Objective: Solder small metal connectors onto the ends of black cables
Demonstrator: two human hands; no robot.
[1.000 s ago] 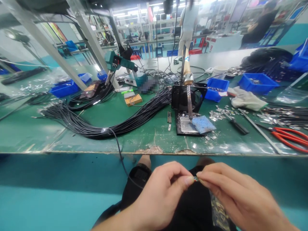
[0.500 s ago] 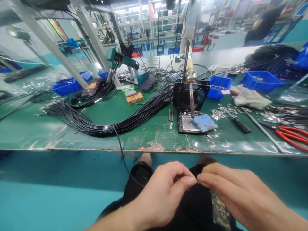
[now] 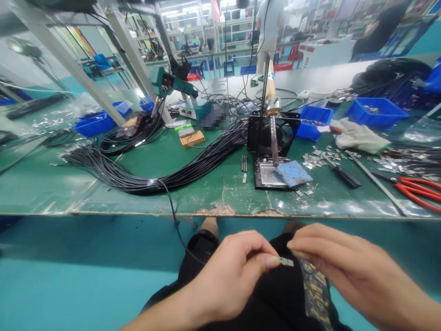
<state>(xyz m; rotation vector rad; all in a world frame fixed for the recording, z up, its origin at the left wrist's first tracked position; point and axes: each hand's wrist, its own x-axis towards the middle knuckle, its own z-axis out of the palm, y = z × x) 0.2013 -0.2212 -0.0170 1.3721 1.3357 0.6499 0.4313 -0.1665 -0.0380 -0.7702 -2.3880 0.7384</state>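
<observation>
Can make out no word, brand, number or sign anywhere. Find a blue-and-white label (image 3: pixel 271 76) on the handle of the iron (image 3: pixel 272 105), too small to read; find red marks (image 3: pixel 306 60) on the white cabinet (image 3: pixel 327 53) behind, too blurred to read; find pale shapes on the shorts' panel (image 3: pixel 316 290), not legible as letters.

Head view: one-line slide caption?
Left hand pinches a small silver piece, right hand close by, at a cluttered green workbench.

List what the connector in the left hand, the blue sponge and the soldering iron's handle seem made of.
Connector: probably metal at its end; silvery, flat sheen.
Blue sponge: likely foam or cellulose; matte, pitted surface.
Soldering iron's handle: perhaps wood, smooth-looking; pale tan colour.
</observation>
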